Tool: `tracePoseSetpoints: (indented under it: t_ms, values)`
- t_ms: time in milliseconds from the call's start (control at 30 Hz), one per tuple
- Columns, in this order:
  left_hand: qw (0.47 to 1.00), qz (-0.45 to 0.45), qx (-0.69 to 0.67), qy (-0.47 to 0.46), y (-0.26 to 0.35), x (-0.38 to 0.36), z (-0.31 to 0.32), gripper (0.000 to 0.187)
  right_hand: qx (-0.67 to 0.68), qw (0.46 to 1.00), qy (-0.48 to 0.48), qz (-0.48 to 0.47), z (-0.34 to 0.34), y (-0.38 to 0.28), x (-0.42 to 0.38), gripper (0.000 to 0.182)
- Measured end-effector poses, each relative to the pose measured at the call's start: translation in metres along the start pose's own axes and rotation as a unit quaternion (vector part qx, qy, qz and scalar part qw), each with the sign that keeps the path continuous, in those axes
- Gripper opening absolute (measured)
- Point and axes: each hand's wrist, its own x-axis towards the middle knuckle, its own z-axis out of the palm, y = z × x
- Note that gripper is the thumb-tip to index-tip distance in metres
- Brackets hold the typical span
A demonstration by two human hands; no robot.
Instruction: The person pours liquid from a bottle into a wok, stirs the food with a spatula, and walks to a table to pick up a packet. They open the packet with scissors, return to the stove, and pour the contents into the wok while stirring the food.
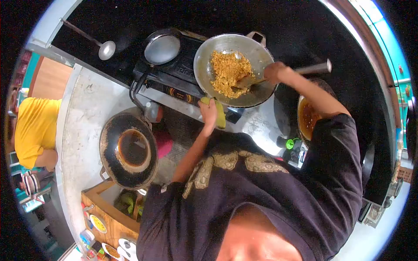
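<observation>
A large metal wok (pixel 264 56) sits on the black gas stove (pixel 183 74), with a heap of crumbly golden-yellow food (pixel 230 68) inside. My right hand (pixel 276 72) is closed around the handle of a spatula (pixel 312 68). Its blade reaches down into the food, and the thick handle end sticks out past my hand to the right. At the near-left rim of the wok, my left hand (pixel 209 112) grips a yellow-green cloth (pixel 220 115). Part of the cloth is hidden behind my fingers.
A small pan (pixel 162 49) occupies the left burner. Further left are a ladle (pixel 106 50) and a blackened wok (pixel 109 143) holding dark liquid. Another pan of brown-orange liquid (pixel 307 119) lies beneath my right arm. A person in a yellow shirt (pixel 37 130) is at far left.
</observation>
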Motion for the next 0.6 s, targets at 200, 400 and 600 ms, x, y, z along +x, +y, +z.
tracePoseSetpoints:
  t_ms: [200, 400, 600]
  values:
    - [0.998, -0.038, -0.05, -0.032, -0.012, 0.0, -0.004, 0.048, 0.306, 0.915, -0.252, 0.075, -0.028, 0.045, 0.004, 0.022]
    - [0.996, -0.062, -0.028, -0.063, -0.011, 0.007, -0.004, 0.051, 0.218, 0.974, -0.042, -0.043, 0.013, 0.007, 0.047, 0.021]
    - [0.987, -0.096, -0.089, -0.093, 0.004, -0.005, -0.01, 0.047, 0.092, 0.996, 0.01, 0.005, -0.034, -0.01, 0.021, 0.02]
